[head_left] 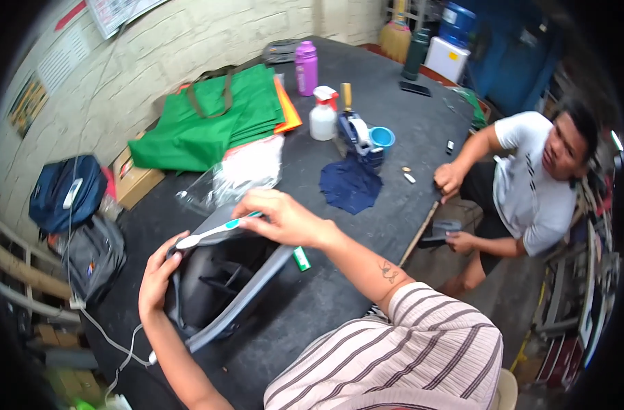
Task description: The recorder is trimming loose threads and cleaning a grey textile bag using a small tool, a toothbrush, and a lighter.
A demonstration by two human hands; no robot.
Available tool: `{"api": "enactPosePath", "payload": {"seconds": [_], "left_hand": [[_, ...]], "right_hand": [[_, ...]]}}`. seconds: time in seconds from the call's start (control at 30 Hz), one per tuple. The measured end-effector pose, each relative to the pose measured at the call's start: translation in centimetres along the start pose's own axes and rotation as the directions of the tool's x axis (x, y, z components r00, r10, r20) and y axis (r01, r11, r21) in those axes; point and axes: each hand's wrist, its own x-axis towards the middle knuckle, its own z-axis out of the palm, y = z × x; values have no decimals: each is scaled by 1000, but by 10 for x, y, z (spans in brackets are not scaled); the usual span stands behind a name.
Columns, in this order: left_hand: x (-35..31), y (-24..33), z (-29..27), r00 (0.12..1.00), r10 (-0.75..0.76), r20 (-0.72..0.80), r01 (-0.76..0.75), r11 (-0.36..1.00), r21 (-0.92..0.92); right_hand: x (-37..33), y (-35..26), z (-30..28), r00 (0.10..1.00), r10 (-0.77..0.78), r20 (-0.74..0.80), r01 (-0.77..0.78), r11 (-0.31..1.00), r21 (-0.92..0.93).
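A grey and black bag [247,292] lies on the dark table in front of me, its mouth open and its black inside showing. My left hand [157,277] is closed on the bag's left rim. In my right hand [274,213] is a white and teal toothbrush [204,236], pinched near its teal end and laid along the bag's far edge. The brush's white end reaches my left fingertips; whether its bristles touch the fabric is hard to see. A small green and white block [301,259] rests beside the bag.
Beyond the bag lie clear plastic [247,171] and green tote bags [209,116]. A spray bottle [323,116], purple bottle [306,68], tape dispenser [356,133], blue cup [381,139] and navy cloth [351,184] occupy the middle. Another person [534,178] sits at the right edge; backpacks [69,195] stand left.
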Motion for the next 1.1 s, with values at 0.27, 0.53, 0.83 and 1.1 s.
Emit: {"api": "enactPosePath", "payload": {"seconds": [0.27, 0.53, 0.83, 1.1], "left_hand": [[-6, -24, -7, 982, -42, -186, 62, 993, 103], [-5, -3, 7, 984, -95, -148, 110, 989, 99], [-1, -12, 5, 987, -72, -141, 85, 992, 91], [-6, -10, 0, 987, -78, -139, 95, 988, 120]], "right_hand": [[-7, -43, -2, 998, -68, -5, 67, 968, 243], [-12, -34, 15, 1000, -26, -5, 27, 992, 126], [-11, -28, 18, 1000, -26, 18, 23, 991, 131], [-10, -35, 14, 996, -48, 73, 35, 985, 171]]}}
